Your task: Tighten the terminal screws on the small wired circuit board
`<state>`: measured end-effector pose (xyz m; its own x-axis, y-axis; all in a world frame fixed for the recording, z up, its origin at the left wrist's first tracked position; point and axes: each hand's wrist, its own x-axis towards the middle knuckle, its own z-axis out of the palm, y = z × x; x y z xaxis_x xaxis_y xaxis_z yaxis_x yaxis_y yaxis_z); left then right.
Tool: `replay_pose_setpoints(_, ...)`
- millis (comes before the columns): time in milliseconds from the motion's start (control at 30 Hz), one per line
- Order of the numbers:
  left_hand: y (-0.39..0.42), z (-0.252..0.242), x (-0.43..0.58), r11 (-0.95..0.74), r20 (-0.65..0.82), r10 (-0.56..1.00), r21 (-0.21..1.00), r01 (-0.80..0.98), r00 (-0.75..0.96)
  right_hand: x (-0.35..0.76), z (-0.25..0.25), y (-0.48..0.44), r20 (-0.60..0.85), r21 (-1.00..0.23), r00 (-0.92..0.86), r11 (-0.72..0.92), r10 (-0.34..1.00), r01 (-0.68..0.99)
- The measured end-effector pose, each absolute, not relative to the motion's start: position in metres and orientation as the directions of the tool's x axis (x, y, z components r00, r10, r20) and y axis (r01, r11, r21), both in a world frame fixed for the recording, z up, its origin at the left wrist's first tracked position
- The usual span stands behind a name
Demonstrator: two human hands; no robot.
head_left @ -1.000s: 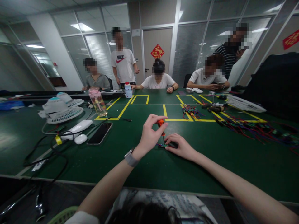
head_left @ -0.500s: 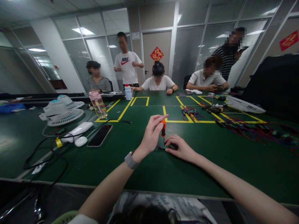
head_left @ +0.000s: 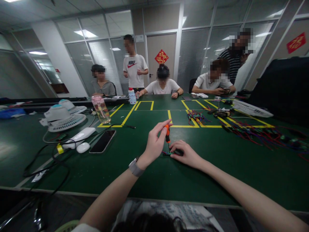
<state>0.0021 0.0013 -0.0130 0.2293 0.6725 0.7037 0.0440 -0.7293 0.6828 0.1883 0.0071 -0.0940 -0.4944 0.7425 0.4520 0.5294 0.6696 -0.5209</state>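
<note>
As a screwdriver [head_left: 167,136] is gripped mid-frame by the left hand [head_left: 154,141], circuitry [head_left: 168,153] is pinched by the right hand [head_left: 185,154].

We're in an office doubling as a small electronics workshop: glass walls [head_left: 195,58] with blinds [head_left: 101,61], a plain door [head_left: 167,40] bearing a red sign [head_left: 161,57], people [head_left: 135,69] at one long green counter [head_left: 198,190] marked with yellow tape [head_left: 183,126], heaps of thin wires [head_left: 198,118] and tiny circuit boards on it, and an orange-handled screwdriver [head_left: 168,137] too.
</note>
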Motion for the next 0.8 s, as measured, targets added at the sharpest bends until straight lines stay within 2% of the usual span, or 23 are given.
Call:
replay_pose_setpoints(167, 0.0024, -0.0130, 0.0019, -0.736, 0.719, 0.677, 0.662, 0.142, 0.160, 0.1879, -0.0930, 0.0063, 0.449, -0.513, -0.498, 0.671, 0.742, 0.536)
replay_pose_setpoints(400, 0.0028, -0.0121, 0.0021, -0.702, 0.684, 0.703, 0.711, 0.035, 0.197, 0.1881, -0.0931, 0.0063, 0.444, -0.517, -0.494, 0.664, 0.748, 0.540)
replay_pose_setpoints(600, 0.0023, -0.0126, 0.0020, -0.719, 0.702, 0.694, 0.681, 0.137, 0.160, 0.1880, -0.0936, 0.0067, 0.445, -0.515, -0.495, 0.665, 0.746, 0.540)
replay_pose_setpoints(800, 0.0022, -0.0129, 0.0024, -0.714, 0.692, 0.684, 0.700, 0.019, 0.231, 0.1885, -0.0937, 0.0072, 0.444, -0.513, -0.498, 0.667, 0.745, 0.540)
